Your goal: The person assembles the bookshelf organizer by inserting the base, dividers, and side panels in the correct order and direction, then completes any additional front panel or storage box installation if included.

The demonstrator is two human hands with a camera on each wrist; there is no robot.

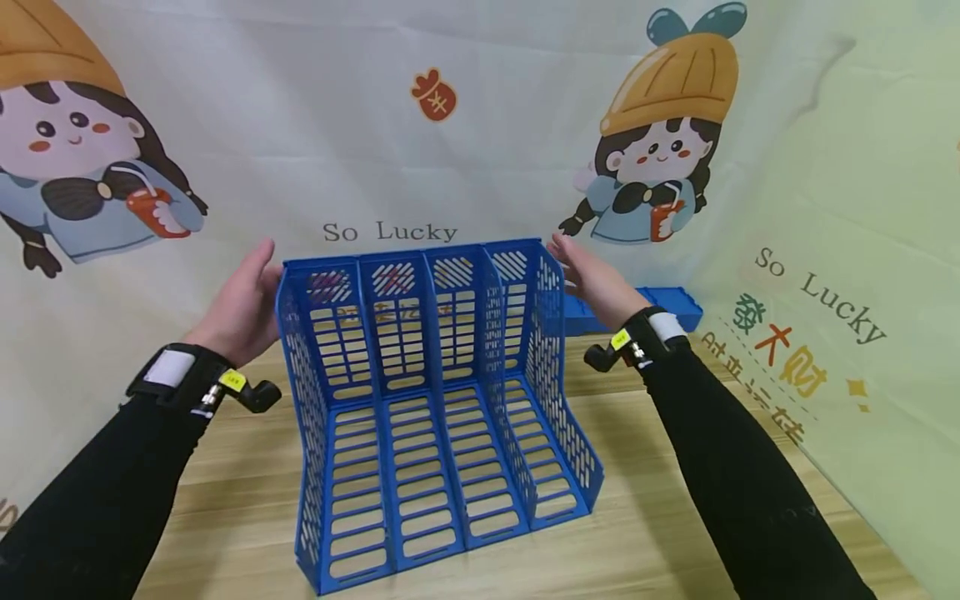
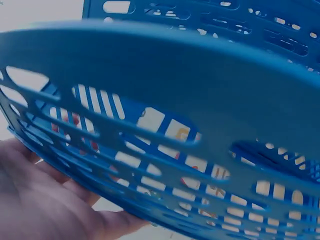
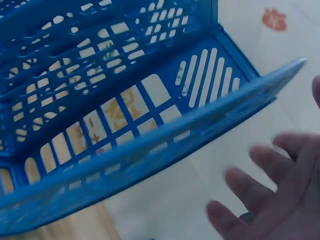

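A blue plastic file rack (image 1: 420,400), with slotted walls and several upright compartments, stands on the table, its open front towards me. My left hand (image 1: 243,308) is at its upper left side, thumb raised. In the left wrist view, that hand's fingers (image 2: 55,175) extend behind the slotted panel, with fingertips showing through the slots; whether they bear on it I cannot tell. My right hand (image 1: 592,275) is beside the rack's upper right corner. The right wrist view shows its fingers (image 3: 250,190) spread and slightly bent, apart from the side wall, holding nothing.
Behind the rack on the right, a blue plastic piece (image 1: 671,307) lies on the wooden table (image 1: 232,517) against the backdrop. A printed cloth (image 1: 510,167) hangs at the back and along the right side.
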